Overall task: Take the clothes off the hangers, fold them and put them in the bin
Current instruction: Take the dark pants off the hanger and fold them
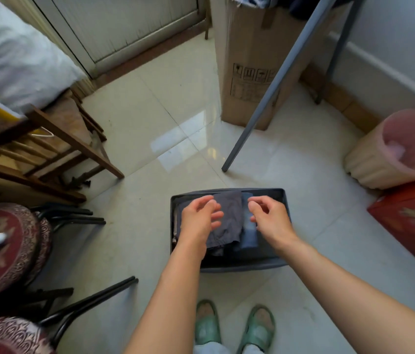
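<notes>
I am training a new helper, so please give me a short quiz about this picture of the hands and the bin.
1. True or false: the left hand grips a hanger.
2. Where does the dark grey garment lie? A in the bin; B on the floor; C in the pink basket.
3. Fill in: the second garment in the bin, near the right hand, is ____ in colour.
Key: 1 false; 2 A; 3 blue.
</notes>
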